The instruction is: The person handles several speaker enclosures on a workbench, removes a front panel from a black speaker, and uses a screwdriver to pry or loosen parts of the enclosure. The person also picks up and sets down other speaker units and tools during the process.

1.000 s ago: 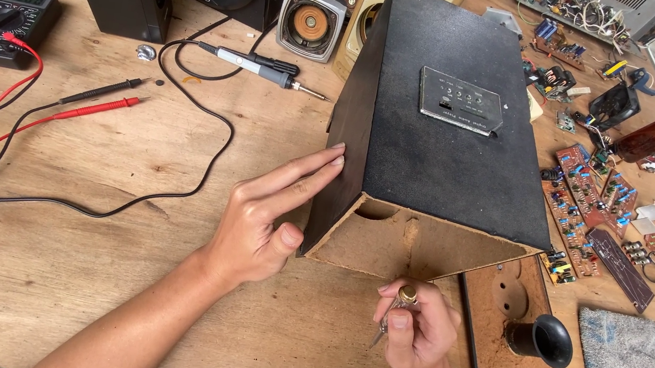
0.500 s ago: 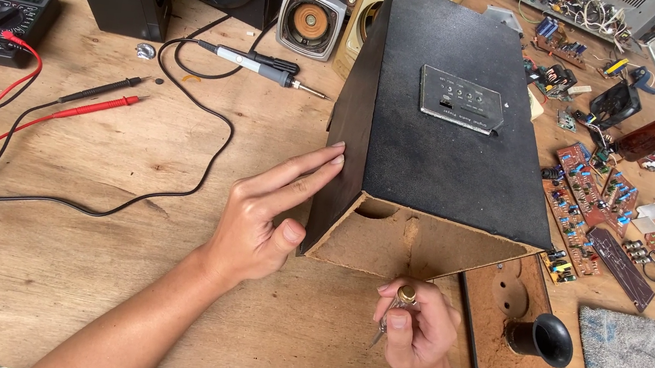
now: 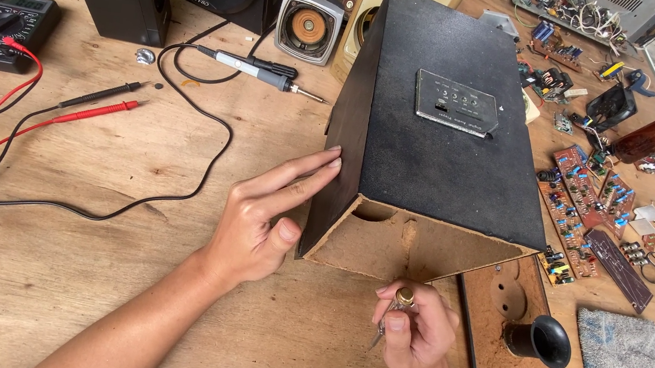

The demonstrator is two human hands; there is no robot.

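Wooden worktop [image 3: 79, 278]: left hand [image 3: 263, 222], fingers flat, braces the black speaker cabinet [image 3: 443, 140] lying lengthwise, open end nearest; just below, right hand [image 3: 414, 330] pinches a small screwdriver [image 3: 393, 311].

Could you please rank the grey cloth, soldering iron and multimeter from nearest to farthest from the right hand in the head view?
From the right hand:
1. Grey cloth, just to its right.
2. Soldering iron, up and to the left.
3. Multimeter, far left corner.
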